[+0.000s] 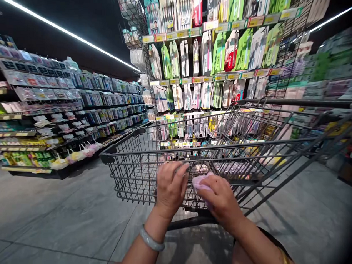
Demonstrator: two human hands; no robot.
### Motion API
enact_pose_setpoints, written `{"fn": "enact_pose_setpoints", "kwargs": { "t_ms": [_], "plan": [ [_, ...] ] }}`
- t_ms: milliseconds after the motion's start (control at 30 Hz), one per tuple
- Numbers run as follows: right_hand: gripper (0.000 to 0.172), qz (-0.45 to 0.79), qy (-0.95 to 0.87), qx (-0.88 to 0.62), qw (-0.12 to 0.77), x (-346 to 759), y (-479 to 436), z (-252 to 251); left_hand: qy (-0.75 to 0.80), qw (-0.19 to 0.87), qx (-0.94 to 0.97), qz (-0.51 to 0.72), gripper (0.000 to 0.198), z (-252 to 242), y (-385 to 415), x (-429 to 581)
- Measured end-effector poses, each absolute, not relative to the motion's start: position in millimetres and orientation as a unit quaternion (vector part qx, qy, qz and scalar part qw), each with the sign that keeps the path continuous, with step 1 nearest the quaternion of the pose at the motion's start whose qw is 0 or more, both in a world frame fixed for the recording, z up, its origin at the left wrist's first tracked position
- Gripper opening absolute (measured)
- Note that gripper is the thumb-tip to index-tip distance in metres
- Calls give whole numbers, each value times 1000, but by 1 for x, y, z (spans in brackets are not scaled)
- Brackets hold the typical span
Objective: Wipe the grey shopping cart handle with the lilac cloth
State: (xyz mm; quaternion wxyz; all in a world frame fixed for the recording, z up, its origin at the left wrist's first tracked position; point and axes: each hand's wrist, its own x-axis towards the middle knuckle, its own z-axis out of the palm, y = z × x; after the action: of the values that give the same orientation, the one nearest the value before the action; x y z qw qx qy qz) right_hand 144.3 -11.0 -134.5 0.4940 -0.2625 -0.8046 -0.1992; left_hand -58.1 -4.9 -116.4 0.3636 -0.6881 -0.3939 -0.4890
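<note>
Dark grey wire-mesh metal shopping cart [140, 173], upright on the floor, basket tilted in view, rear rim nearest and touched by both hands. Small pale lilac soft packet [199, 182], crumpled-looking, pressed against that rear rim, right of the cart's middle, mostly covered by the right hand [219, 201]. Left hand [170, 187] laid on the same rim, just left of the packet, fingers curled over the wire

Bare forearms; a pale grey bangle [151, 241] circles the left wrist, a gold bracelet [285, 263] the right.
</note>
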Motion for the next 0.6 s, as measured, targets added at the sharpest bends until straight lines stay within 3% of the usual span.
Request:
{"fn": "enact_pose_setpoints", "kwargs": {
  "t_ms": [200, 367, 433, 600],
  "plan": [
    [37, -226, -709, -313, 590, 179, -9, -108, -441, 386, -674, -451, 38, -120, -9, -33],
    [25, -269, -790, -300, 462, 174, -9, -147, -475, 350, -709, -386, 25, -132, -6, -25],
    [28, -250, -801, -297, 456, 180, -13, -144, -489, 330, -725, -356, 21, -135, -5, -26],
    [35, -289, -698, -318, 572, 216, -5, -88, -535, 276, -749, -277, 21, -137, -4, -29]
  ]
}}
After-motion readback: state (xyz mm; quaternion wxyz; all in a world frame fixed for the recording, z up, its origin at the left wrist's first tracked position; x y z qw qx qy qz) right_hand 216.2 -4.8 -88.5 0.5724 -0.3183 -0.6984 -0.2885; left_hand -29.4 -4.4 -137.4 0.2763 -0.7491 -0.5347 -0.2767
